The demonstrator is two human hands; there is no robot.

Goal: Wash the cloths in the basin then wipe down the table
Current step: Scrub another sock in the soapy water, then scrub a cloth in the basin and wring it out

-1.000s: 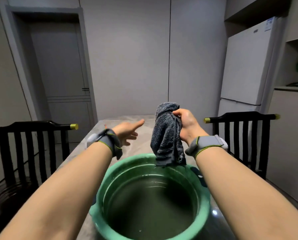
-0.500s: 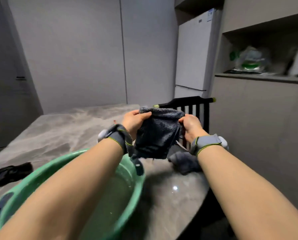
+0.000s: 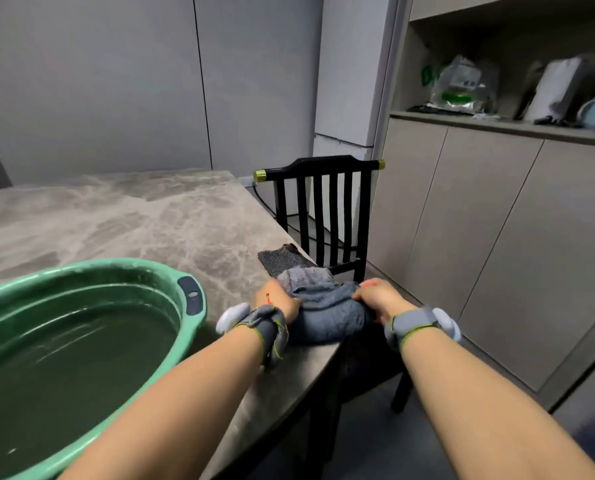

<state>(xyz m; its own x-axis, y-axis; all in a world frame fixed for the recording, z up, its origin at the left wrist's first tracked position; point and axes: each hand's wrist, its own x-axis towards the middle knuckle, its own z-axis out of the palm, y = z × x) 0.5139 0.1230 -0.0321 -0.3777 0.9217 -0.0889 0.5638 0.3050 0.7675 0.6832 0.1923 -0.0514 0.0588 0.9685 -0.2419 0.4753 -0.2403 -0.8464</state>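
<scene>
Sitting at far left, the green basin (image 3: 92,271) fills that corner of the marbled table (image 3: 133,216), dark water inside it and a grey handle insert on the rim nearest the hands. Just right of the basin, the left hand (image 3: 278,301) is down at the table's right edge, fingers closed around the left end of the blue-grey cloth (image 3: 327,315). A grey wristband with a white pod sits on that wrist. The cloth itself lies bunched on the tabletop between both hands, its near side reaching the table edge. Behind it, touching or overlapping its far side, there's a lighter grey cloth (image 3: 306,275), and beyond that a dark speckled cloth (image 3: 282,259) lying flat close to the table edge. Over to the right hand (image 3: 379,297): it's clamped on the right end of the blue-grey cloth, knuckles up, right at the table's border, with the same kind of band on the wrist. Beyond the cloths, a black slatted chair (image 3: 323,209) stands tucked against the table. A white fridge (image 3: 351,74) stands behind it against the wall. Far right, beige cabinets (image 3: 497,244) run under an open shelf, where a plastic bag (image 3: 462,86) and other items sit, too blurred to name.
</scene>
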